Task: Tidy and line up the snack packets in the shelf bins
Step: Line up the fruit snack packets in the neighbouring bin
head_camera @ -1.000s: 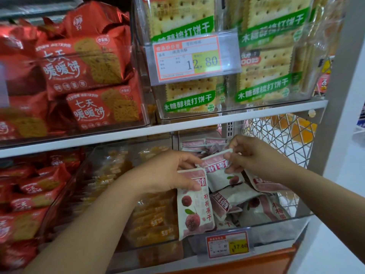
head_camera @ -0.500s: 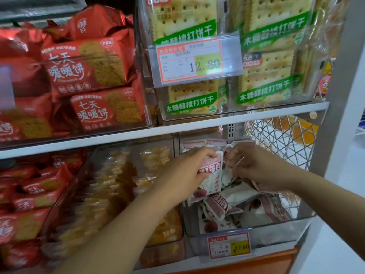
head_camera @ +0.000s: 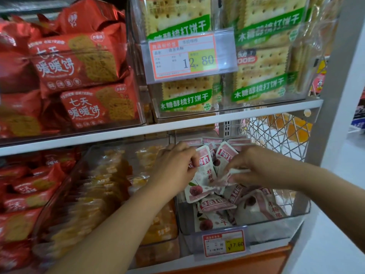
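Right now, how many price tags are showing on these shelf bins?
2. The 12.80 tag hangs on the upper cracker bin; the 17.60 tag fronts the lower plum-packet bin. More may sit beyond the left edge.

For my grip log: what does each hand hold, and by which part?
Left hand pinches an upright pink packet near its top; right hand pinches a crumpled packet, part unclear.
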Tool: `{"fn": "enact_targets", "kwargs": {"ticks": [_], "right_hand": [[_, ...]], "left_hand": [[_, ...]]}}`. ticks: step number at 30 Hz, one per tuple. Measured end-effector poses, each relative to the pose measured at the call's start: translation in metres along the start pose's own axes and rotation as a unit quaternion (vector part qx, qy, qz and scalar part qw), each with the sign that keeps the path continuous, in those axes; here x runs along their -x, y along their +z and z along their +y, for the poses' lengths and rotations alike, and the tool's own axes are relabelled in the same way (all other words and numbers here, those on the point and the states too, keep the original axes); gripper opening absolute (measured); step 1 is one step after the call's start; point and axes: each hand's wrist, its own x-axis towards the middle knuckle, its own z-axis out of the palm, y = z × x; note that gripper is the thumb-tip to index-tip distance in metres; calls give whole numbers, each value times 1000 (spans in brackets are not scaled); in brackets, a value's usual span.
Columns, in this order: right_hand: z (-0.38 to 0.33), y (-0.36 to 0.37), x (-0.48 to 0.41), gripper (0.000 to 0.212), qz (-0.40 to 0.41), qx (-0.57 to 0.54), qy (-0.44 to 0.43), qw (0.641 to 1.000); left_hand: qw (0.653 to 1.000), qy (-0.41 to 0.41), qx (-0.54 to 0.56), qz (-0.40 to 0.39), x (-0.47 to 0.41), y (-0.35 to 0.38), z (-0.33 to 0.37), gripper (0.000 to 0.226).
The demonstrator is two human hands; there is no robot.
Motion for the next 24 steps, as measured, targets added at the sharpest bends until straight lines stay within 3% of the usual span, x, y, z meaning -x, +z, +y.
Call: {"fn": "enact_targets", "kwargs": {"ticks": [2, 5, 7, 9, 11, 12, 13, 15, 17, 19, 22, 24], "right_hand": [[-4, -12, 4, 14, 33, -125, 16, 992], [-3, -14, 6, 19, 66, -279, 38, 957], [-1, -1, 3, 6, 72, -291, 54, 953], [-1, 17, -3, 5, 88, -258, 77, 959], [-6, 30, -8, 6, 121, -226, 98, 962], [-9, 35, -10, 7, 132, -224, 97, 961], [-12, 39, -13, 7, 143, -232, 93, 958], [-14, 45, -19, 12, 159, -225, 98, 956], [-10, 39, -20, 19, 164, -189, 121, 961], [-2, 28, -15, 19, 119, -133, 124, 976], [-4, 25, -6, 9, -56, -33, 67, 996], [-8, 37, -5, 27, -114, 41, 22, 992]], "left_hand": [[1000, 5, 4, 4, 0, 1, -1, 16], [997, -4, 24, -67, -6, 3, -14, 13], [983, -18, 155, -97, -7, -4, -21, 22], [954, -60, 264, -132, -2, -19, -19, 40], [940, -69, 293, -162, 1, -30, -13, 31], [947, -64, 270, -164, 1, -28, -12, 16], [958, -60, 225, -167, 1, -28, -10, 17], [985, -28, 63, -160, 1, -19, -8, 59], [994, -4, -28, -107, 0, -8, -10, 64], [998, -8, -7, -63, -1, -5, -10, 50], [999, -19, 29, -38, -1, -5, -12, 41], [998, -27, 51, -19, -2, -5, -12, 42]]}}
